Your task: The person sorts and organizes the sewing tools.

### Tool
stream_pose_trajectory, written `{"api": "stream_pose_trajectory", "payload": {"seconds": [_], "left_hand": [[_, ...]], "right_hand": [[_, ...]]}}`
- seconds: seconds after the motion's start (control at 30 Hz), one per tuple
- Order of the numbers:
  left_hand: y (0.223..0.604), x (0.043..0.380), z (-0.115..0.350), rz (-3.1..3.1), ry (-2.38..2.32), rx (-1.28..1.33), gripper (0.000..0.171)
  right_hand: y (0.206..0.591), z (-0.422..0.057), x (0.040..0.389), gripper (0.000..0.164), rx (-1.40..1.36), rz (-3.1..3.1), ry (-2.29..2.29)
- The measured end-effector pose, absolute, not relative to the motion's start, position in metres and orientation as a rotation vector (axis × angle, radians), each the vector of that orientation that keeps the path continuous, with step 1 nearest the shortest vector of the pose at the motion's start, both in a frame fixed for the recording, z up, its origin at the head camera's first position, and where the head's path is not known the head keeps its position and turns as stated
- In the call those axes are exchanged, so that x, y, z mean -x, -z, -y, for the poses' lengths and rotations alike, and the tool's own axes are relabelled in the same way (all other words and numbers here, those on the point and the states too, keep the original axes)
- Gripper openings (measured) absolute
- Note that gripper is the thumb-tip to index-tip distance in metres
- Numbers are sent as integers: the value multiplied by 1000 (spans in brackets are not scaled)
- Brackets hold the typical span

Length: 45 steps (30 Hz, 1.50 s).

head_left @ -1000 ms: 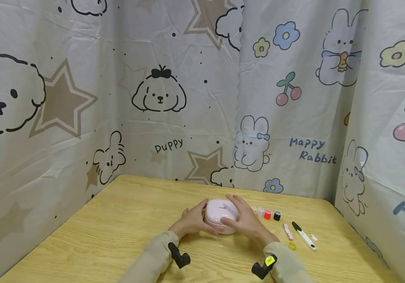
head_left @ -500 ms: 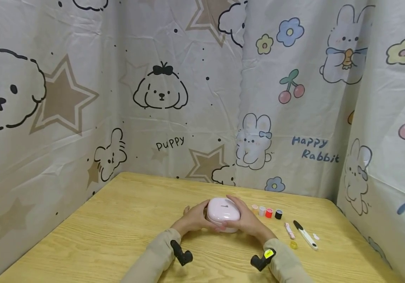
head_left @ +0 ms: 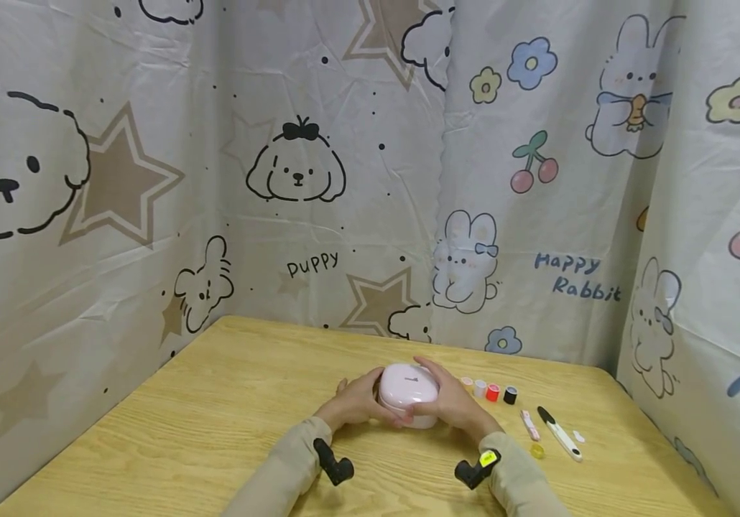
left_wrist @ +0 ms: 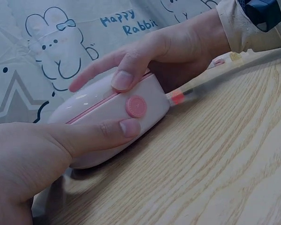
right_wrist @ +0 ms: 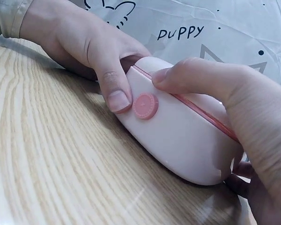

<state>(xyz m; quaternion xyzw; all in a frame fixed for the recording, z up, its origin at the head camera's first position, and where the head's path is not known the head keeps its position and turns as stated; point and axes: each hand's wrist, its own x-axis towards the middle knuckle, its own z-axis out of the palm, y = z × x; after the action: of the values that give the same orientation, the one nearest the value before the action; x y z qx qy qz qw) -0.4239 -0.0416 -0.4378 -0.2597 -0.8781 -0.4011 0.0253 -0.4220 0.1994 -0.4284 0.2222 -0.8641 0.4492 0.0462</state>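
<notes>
A pale pink, rounded box (head_left: 409,388) with a lid stands on the table between both hands. My left hand (head_left: 357,401) grips its left side, the thumb laid along the lower front, right next to a round pink button (left_wrist: 136,107). From the right, my right hand (head_left: 452,403) holds the box, its thumb (right_wrist: 162,78) on the seam under the lid. The lid lies down on the base, with a darker pink line along the join (right_wrist: 203,115). The far fingers of both hands are partly hidden behind the box.
Several thread spools, among them a red one (head_left: 493,393) and a black one (head_left: 510,395), stand right of the box. Nearer lie a pink-and-white strip (head_left: 529,425), a black-and-white slender tool (head_left: 560,433), a small yellow round piece (head_left: 537,451) and a small white piece (head_left: 578,436). Printed curtains surround the table.
My right thumb has come down from over the lid to the front seam, and the right hand has closed in around the box. The left hand has hardly moved.
</notes>
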Motion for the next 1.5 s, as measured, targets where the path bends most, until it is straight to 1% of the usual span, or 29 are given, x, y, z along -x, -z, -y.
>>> {"api": "stream_pose_trajectory", "payload": {"seconds": [0.2,0.5,0.63,0.83,1.07,1.23,1.5], "left_hand": [[437,426,40,2728,1207,813,102],[437,424,40,2733,1252,812,106],[439,422,40,2726,1252,811,105],[445,421,41,2719,1264,789,109],[449,424,41,2723,1267,778,110],[448,425,41,2727,1255,773,110],[445,423,41,2710,1234,803,106]], "right_hand": [[422,-202,422,88,-680,2613,-1458],[423,-203,420,86,-651,2648,-1469],[424,-204,420,80,-648,2644,-1431],[427,-202,417,72,-680,2635,-1434],[429,-198,417,72,-613,2592,-1445],[428,-199,416,69,-623,2555,-1395],[429,-202,418,65,-611,2540,-1324]]}}
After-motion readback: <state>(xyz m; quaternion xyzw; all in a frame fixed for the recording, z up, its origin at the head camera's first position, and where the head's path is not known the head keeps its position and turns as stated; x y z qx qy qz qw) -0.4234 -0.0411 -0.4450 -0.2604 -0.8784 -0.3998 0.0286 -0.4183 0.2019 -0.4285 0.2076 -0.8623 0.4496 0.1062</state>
